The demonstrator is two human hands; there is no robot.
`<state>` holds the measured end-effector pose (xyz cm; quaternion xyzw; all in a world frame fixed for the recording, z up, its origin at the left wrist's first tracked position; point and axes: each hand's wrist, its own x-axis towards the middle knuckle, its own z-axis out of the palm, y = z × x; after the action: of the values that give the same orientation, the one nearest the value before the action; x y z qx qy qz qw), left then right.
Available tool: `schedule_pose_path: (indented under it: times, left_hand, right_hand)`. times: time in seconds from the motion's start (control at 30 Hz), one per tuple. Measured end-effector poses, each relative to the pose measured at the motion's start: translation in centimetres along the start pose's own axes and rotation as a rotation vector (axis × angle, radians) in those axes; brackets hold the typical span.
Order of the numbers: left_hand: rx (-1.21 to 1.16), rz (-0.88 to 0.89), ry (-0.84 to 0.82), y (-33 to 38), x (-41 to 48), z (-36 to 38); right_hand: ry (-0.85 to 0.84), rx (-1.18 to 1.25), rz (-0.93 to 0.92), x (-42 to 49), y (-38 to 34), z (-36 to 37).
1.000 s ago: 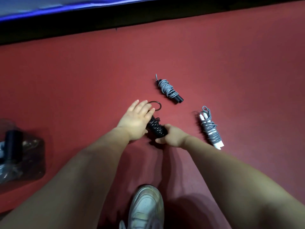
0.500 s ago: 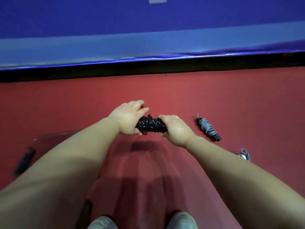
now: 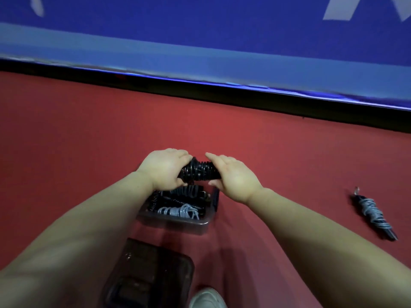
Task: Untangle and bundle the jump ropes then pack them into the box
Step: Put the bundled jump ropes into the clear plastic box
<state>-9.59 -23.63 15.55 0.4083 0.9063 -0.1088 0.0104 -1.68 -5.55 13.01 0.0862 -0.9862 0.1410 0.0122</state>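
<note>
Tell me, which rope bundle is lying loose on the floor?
The grey-wound bundle at far right, alone on the red floor. The left hand and right hand grip the black bundle over the box; other bundles lie inside it.

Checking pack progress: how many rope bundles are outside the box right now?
2. A black coiled jump-rope bundle held by left hand and right hand above the clear plastic box; a grey-wrapped bundle with black handles on the red floor, right. More may lie off-frame.

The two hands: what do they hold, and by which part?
The black rope bundle: the left hand grips its left end, the right hand its right end.
</note>
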Motion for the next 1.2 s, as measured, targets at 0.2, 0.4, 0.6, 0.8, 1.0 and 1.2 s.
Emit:
schedule_pose_path:
  times: [0.2, 0.4, 0.6, 0.8, 1.0, 1.2]
  left_hand:
    - [-0.071, -0.078, -0.089, -4.2, -1.1, 5.2]
    - [-0.109, -0.079, -0.227, -5.6, 0.1, 10.6]
    - [-0.046, -0.052, -0.298, -5.7, 1.7, 13.5]
    - [-0.040, 0.028, -0.312, -6.9, 2.4, 14.9]
    - [-0.058, 0.079, -0.420, -7.5, 2.0, 14.9]
    - [-0.034, 0.022, -0.399, -7.5, 1.2, 13.0]
  right_hand:
    - [-0.097, -0.049, -0.062, 4.4, -2.5, 5.1]
    - [-0.215, -0.177, -0.057, 7.2, -2.5, 9.5]
    - [-0.244, -0.270, -0.002, 8.7, -3.4, 12.2]
    - [-0.295, -0.224, 0.067, 8.9, -3.4, 13.1]
    - [-0.397, -0.184, 0.118, 8.5, -4.0, 13.8]
    - [-0.356, -0.124, 0.180, 8.0, -4.6, 11.8]
